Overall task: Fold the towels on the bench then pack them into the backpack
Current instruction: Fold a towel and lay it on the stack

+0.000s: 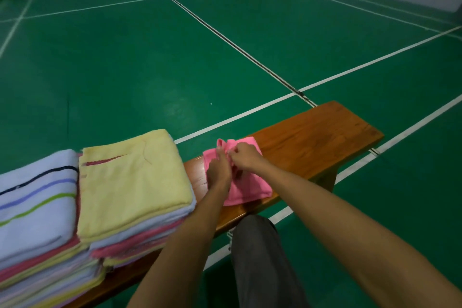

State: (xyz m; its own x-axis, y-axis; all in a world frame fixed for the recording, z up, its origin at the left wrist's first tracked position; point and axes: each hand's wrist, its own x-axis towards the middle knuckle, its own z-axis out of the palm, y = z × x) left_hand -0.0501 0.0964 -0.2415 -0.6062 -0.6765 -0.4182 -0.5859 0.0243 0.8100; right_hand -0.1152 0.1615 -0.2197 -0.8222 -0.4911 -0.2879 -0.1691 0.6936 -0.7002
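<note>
Currently: mid-fold on one towel, with both of my hands at work on it.
Far-left stack: the striped towel (35, 197) lies on top of a pile at the left end of the bench (315, 137); the layers below it look flat and squared, so I judge these folded already.
Second stack: the yellow towel (132, 182) tops a pile just right of the striped one, touching it; pink, pale and yellow edges show beneath. Also folded, as far as I can see.
Left hand: my left hand (218, 170) rests on the left part of the pink towel (246, 189), fingers curled and pinching a raised bunch of cloth at its far edge.
Right hand: my right hand (246, 156) is touching the left one, fingertips pressed together on the same bunch; how much cloth it holds I cannot tell.
Pink towel, place: on the bench top, just right of the yellow stack with a strip of bare wood between, near the bench's middle.
Pink towel, axis: the long side runs near-to-far, slightly slanted across the bench; its near edge overhangs the bench's near side, while the far end is gathered up under my fingers, not flat.
Done: two stacks look finished.
Left: flatten and finish this pink fold, add it to a stack, then pack everything.
Backpack: not in view, so I judge packing not begun.
</note>
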